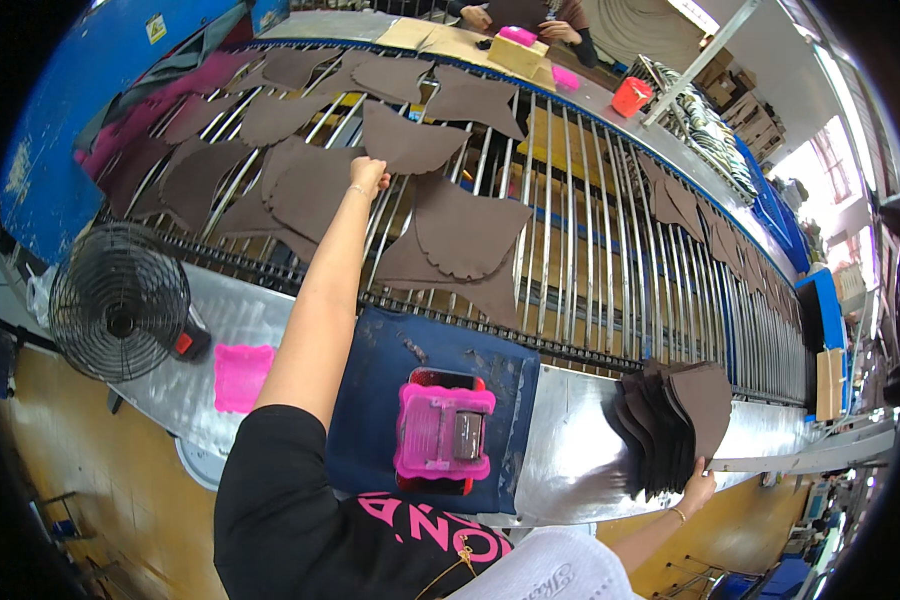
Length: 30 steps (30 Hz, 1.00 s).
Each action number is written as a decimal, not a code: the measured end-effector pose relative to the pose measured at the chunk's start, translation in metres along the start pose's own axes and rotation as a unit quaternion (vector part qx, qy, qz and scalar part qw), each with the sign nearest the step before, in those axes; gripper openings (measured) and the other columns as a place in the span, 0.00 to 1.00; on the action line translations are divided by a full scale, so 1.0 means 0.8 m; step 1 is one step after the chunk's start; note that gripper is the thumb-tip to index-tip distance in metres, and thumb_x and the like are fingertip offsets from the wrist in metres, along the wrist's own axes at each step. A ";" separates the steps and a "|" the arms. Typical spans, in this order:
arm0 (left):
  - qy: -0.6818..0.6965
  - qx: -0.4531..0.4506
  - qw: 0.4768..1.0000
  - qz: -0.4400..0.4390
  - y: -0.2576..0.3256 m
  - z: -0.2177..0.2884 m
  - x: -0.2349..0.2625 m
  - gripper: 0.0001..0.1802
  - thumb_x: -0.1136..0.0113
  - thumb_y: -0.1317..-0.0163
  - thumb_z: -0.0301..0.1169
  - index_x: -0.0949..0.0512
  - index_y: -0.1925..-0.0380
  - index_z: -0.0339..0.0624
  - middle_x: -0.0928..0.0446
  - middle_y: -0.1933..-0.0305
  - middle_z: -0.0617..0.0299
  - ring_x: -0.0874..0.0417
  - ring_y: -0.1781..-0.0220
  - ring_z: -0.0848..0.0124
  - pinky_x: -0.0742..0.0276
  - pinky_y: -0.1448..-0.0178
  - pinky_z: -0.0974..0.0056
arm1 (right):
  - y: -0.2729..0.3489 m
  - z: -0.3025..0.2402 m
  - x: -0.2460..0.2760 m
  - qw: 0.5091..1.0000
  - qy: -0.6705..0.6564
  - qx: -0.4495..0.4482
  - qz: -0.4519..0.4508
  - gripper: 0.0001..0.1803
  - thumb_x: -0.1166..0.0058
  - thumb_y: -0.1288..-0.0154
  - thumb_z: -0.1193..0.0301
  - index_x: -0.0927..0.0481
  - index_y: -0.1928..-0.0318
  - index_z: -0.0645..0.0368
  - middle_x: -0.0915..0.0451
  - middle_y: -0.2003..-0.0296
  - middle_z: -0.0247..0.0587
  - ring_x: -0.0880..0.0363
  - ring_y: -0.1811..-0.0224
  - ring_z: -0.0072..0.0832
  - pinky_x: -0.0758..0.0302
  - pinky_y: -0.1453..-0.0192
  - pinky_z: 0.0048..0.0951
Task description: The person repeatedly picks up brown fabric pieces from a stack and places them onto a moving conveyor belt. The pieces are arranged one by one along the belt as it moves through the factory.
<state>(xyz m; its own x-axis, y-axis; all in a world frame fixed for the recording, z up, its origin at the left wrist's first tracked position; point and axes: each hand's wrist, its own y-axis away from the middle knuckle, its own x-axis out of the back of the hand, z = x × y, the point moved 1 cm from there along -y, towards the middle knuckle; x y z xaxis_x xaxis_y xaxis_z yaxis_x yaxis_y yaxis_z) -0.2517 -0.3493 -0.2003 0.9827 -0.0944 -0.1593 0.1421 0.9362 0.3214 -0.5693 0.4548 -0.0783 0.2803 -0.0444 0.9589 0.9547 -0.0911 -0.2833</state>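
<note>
One brown panel lies across the rods of the rack, left of centre toward the far side, with the left hand at its near-left edge. That hand's fingers are curled in; I cannot tell whether they pinch the panel. To the right, a fanned stack of brown pieces sits on the metal table. The right hand touches the stack's near edge, and I cannot tell if it grasps any of it.

Pink lettering crosses the black shirt, dark script marks the white cloth, and a yellow label sticks to the blue machine at far left.

Right of the panel, exposed rods run with gaps between them; more pieces overlap on the left of the rack. Its near edge follows the table's far edge. A strip of metal separates the stack from the blue mat, on which a pink tray rests. Left of the mat are a pink plate and a fan. Beyond the rack, a co-worker's hands show, with a red bucket farther right.
</note>
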 end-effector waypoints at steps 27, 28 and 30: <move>-0.138 -0.112 0.885 -0.431 0.392 0.103 0.052 0.32 0.42 0.36 0.40 0.38 0.36 0.39 0.29 0.44 0.57 0.21 0.50 0.69 0.24 0.49 0.67 | 0.165 -0.171 0.186 0.749 -0.648 0.141 -0.003 0.20 0.51 0.29 0.63 0.32 0.44 0.61 0.23 0.64 0.38 0.27 0.81 0.20 0.28 0.75 0.18; -0.148 -0.163 0.876 -0.430 0.415 0.090 0.063 0.35 0.41 0.37 0.39 0.42 0.33 0.40 0.33 0.40 0.54 0.23 0.46 0.67 0.24 0.47 0.66 | 0.190 -0.201 0.180 0.728 -0.662 0.175 -0.015 0.18 0.51 0.29 0.62 0.31 0.46 0.61 0.23 0.65 0.37 0.28 0.82 0.20 0.28 0.77 0.18; -0.118 -0.160 0.878 -0.435 0.459 0.093 0.072 0.34 0.40 0.38 0.34 0.40 0.35 0.40 0.33 0.40 0.53 0.21 0.51 0.70 0.24 0.50 0.68 | 0.226 -0.233 0.156 0.661 -0.711 0.211 -0.111 0.14 0.49 0.30 0.64 0.30 0.51 0.60 0.23 0.66 0.35 0.28 0.81 0.18 0.30 0.81 0.17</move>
<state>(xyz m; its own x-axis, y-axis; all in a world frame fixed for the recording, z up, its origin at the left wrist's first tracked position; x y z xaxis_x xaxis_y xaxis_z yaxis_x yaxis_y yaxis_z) -0.1342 -0.0360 -0.0217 0.5223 -0.8527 -0.0045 0.8472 0.5195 -0.1115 -0.3801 0.2475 -0.0129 -0.3473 0.9316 0.1073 0.8466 0.3607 -0.3915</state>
